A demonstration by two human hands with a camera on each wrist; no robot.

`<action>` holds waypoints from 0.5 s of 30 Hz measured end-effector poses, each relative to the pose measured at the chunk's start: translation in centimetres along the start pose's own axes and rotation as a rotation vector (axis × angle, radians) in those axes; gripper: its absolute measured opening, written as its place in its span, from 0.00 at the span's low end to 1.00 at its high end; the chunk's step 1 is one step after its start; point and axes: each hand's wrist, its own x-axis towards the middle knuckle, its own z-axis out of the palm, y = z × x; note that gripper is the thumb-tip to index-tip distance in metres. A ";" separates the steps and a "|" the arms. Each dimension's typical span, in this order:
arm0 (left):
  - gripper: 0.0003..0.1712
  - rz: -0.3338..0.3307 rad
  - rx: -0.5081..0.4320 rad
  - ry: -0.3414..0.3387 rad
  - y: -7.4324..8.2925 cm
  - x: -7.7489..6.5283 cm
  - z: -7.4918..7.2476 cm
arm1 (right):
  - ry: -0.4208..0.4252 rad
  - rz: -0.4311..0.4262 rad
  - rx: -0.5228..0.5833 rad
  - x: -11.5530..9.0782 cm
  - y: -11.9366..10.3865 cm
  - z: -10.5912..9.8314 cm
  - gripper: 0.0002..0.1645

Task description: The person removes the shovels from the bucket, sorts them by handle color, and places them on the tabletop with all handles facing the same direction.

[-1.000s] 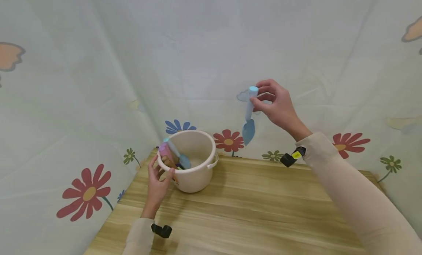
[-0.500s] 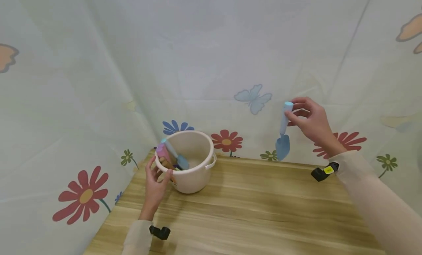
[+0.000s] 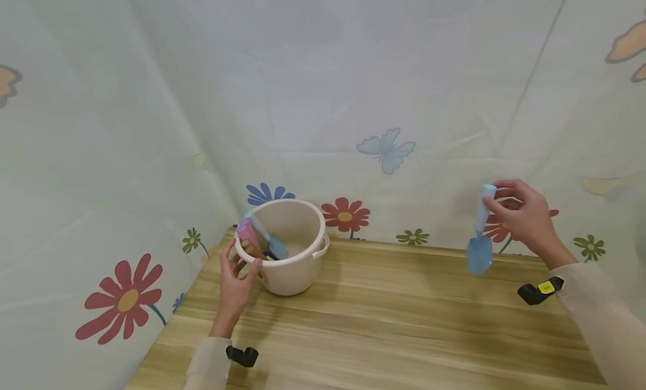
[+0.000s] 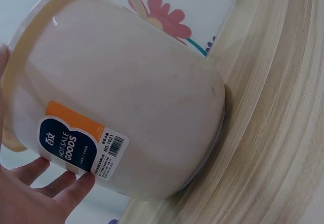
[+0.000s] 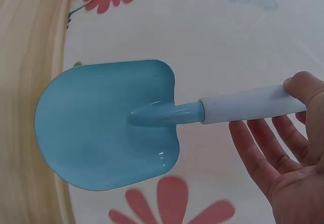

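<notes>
My right hand pinches the pale handle of a blue hand trowel near its top end. The trowel hangs blade down above the right part of the table. In the right wrist view, the thumb lies on one side of the white handle and the fingers on the other; the rounded blade is bare. A cream bucket stands at the table's left, and my left hand grips its rim. Inside lean a second blue trowel, a pink handle and a brown piece, partly hidden by the rim.
The wooden table ends at the back against a white cloth printed with flowers and butterflies. A side handle sticks out from the bucket's right. The left wrist view shows a label on the bucket's wall.
My right hand has carried the trowel to the right and down, from above the table's back middle to its right part. The left hand keeps its hold on the bucket.
</notes>
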 end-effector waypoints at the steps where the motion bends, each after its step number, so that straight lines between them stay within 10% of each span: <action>1: 0.46 -0.001 -0.002 0.001 0.0 0.0 -0.1 | -0.002 0.010 -0.008 -0.3 0.5 -0.3 0.27; 15: 0.46 -0.006 0.012 -0.011 0.0 0.0 -0.3 | -0.039 0.131 -0.162 -2.9 6.4 -2.1 0.34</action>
